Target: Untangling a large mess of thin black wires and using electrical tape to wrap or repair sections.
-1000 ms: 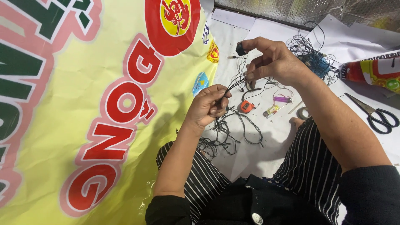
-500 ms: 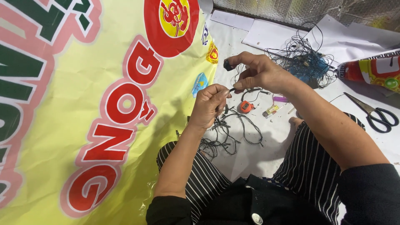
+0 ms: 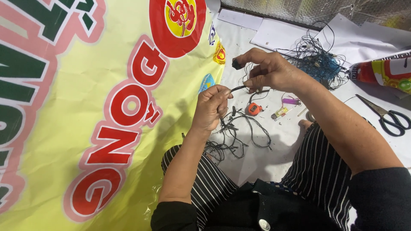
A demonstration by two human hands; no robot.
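Left hand (image 3: 212, 108): fingers closed on black wire (image 3: 238, 88). Right hand (image 3: 269, 70): pinching same wire's plug (image 3: 236, 64). Scissors (image 3: 387, 116) at floor's right edge.

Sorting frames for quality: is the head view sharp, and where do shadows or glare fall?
Head view: evenly lit and sharp on the left hand, right hand and black wire; soft shadow on the yellow banner beside the left forearm; mild sheen on the foil wall; slight wide-angle bending at the edges.
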